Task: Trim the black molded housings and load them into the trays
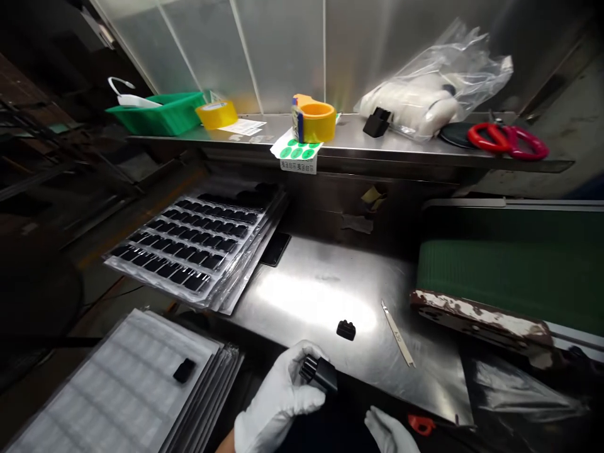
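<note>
My left hand [283,396], in a white glove, grips a black plastic connector housing [324,375] between thumb and fingers, its ribbed end pointing up and left. Lower right, my gloved right hand [389,431] is partly cut off by the frame's bottom edge; its fingers are stretched out and hold nothing visible. Between and beyond the hands, a small black plastic part [346,329] lies on the steel table [306,277]. To its right is a slim light-coloured craft knife [397,333]. A red-handled item [421,425] sits just right of my right hand.
Stacked clear trays of black parts [179,242] overhang the table's left. Below are more trays [123,384] with one black piece. A green conveyor belt [514,264] stands right. The rear shelf [245,135] carries tape, labels, scissors, a bag and a green bin.
</note>
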### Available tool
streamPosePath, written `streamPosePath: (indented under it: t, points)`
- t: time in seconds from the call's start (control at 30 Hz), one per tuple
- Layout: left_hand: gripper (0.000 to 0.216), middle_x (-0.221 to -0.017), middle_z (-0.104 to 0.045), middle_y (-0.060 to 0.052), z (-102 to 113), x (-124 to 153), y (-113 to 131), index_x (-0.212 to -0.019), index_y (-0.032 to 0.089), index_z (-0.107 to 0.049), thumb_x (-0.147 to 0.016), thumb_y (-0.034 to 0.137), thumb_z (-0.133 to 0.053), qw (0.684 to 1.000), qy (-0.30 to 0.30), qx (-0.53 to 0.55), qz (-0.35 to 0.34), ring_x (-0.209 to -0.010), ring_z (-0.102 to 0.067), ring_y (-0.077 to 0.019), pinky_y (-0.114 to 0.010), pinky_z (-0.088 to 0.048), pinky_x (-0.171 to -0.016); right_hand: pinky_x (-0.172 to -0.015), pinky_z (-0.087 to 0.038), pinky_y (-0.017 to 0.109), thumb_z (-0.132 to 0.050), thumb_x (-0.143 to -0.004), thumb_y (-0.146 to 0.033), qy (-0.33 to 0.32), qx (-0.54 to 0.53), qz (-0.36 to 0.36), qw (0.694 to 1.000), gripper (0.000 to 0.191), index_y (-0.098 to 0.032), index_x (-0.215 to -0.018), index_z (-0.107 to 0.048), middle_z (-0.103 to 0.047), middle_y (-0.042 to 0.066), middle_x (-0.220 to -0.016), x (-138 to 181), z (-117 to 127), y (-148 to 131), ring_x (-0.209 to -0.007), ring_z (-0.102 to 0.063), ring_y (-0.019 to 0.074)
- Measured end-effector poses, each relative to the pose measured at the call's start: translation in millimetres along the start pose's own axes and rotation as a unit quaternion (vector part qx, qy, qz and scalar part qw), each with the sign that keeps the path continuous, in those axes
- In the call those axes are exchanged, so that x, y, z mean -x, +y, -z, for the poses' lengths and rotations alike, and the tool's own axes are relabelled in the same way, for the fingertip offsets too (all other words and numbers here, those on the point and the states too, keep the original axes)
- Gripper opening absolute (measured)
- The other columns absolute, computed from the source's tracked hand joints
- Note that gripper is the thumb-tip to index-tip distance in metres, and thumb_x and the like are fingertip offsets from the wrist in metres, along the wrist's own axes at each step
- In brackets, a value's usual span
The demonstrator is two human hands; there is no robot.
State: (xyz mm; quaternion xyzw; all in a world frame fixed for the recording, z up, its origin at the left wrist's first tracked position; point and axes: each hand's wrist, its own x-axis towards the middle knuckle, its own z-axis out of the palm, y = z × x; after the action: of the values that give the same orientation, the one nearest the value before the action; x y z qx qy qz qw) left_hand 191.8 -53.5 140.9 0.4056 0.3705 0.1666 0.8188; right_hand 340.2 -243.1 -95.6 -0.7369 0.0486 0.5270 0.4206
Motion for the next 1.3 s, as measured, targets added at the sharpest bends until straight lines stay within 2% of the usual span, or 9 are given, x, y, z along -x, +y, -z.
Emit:
streamPosePath:
  t: [0.13,0.23,0.3,0.4,0.53,0.67,0.77,1.17,1.3]
  points:
    - [0.041,-0.082,-0.058,0.002,15,1,9,-0.089,0.021,-0.062,-0.056,0.005,-0.080,0.999,0.001,-0.025,-0.033,-0.073,-0.049,-0.0139,-0.025,-0.036,-0.065,-0.078,-0.055,0.038,-0.078,-0.054,-0.052,-0.107,-0.003,0.055,0.993,0.046,-0.019,-0.086,-0.075,-0.075,0.009,-0.087,50,-23,-70,-0.087,-0.069,0.0307]
    - [0.042,-0.087,-0.057,0.002,19,1,21,-0.087,0.022,-0.064,-0.053,0.005,-0.084,0.998,0.015,-0.030,-0.055,-0.077,-0.051,-0.0145,-0.027,-0.040,-0.072,-0.079,-0.049,0.032,-0.072,-0.071,-0.048,-0.167,-0.001,0.222,0.960,0.031,-0.022,-0.087,-0.076,-0.071,0.006,-0.089,105,-47,-136,-0.086,-0.064,0.0237]
    - [0.040,-0.088,-0.057,0.002,21,0,30,-0.084,0.022,-0.064,-0.053,0.005,-0.084,0.997,0.011,-0.042,-0.066,-0.080,-0.052,-0.0157,-0.028,-0.042,-0.075,-0.066,-0.045,0.028,-0.074,-0.068,-0.048,-0.184,-0.029,0.297,0.937,0.029,-0.025,-0.085,-0.076,-0.066,0.003,-0.081,138,-66,-172,-0.072,-0.059,0.0187]
    - [0.031,-0.085,-0.055,0.002,27,-1,40,-0.080,0.022,-0.064,-0.059,0.007,-0.082,0.992,-0.026,-0.081,-0.097,-0.078,-0.053,-0.0155,-0.028,-0.044,-0.073,-0.051,-0.033,0.025,-0.080,-0.061,-0.045,-0.226,-0.056,0.304,0.924,0.026,-0.020,-0.067,-0.072,-0.052,-0.002,-0.062,167,-91,-200,-0.055,-0.044,0.0118]
    - [0.020,-0.085,-0.059,0.000,35,-2,46,-0.080,0.023,-0.068,-0.067,0.011,-0.076,0.966,-0.049,-0.167,-0.193,-0.079,-0.057,-0.0178,-0.028,-0.047,-0.073,-0.048,-0.027,0.023,-0.079,-0.061,-0.023,-0.210,-0.059,0.274,0.936,0.020,-0.016,-0.055,-0.062,-0.045,-0.005,-0.057,172,-107,-202,-0.049,-0.037,0.0082]
    - [0.054,-0.095,-0.066,-0.002,29,-2,51,-0.104,0.027,-0.063,-0.058,0.007,-0.083,0.983,0.048,-0.146,-0.102,-0.085,-0.063,-0.0219,-0.029,-0.050,-0.075,-0.049,-0.027,0.025,-0.077,-0.067,-0.027,-0.167,-0.059,0.380,0.908,0.019,-0.017,-0.058,-0.063,-0.046,-0.004,-0.058,165,-108,-195,-0.052,-0.039,0.0094]
    - [0.072,-0.093,-0.068,-0.003,20,0,58,-0.115,0.025,-0.056,-0.052,0.004,-0.084,0.994,0.057,-0.090,-0.032,-0.085,-0.064,-0.0237,-0.032,-0.051,-0.077,-0.050,-0.031,0.025,-0.074,-0.073,-0.032,-0.129,-0.010,0.466,0.875,0.016,-0.019,-0.067,-0.067,-0.049,-0.003,-0.060,159,-105,-192,-0.052,-0.042,0.0107]
    - [0.060,-0.092,-0.069,-0.003,12,10,82,-0.111,0.021,-0.057,-0.057,0.001,-0.070,0.980,0.078,-0.183,0.004,-0.088,-0.064,-0.0240,-0.032,-0.050,-0.080,-0.059,-0.042,0.027,-0.062,-0.082,-0.019,-0.123,0.105,0.582,0.797,0.004,-0.021,-0.080,-0.064,-0.056,-0.001,-0.067,154,-103,-188,-0.062,-0.056,0.0144]
    - [0.047,-0.082,-0.069,-0.001,11,14,82,-0.096,0.020,-0.062,-0.054,0.000,-0.070,0.975,0.085,-0.203,0.022,-0.080,-0.064,-0.0223,-0.030,-0.050,-0.073,-0.059,-0.044,0.029,-0.061,-0.081,-0.015,-0.103,0.116,0.613,0.775,0.013,-0.024,-0.088,-0.068,-0.058,0.000,-0.070,152,-102,-183,-0.062,-0.058,0.0159]
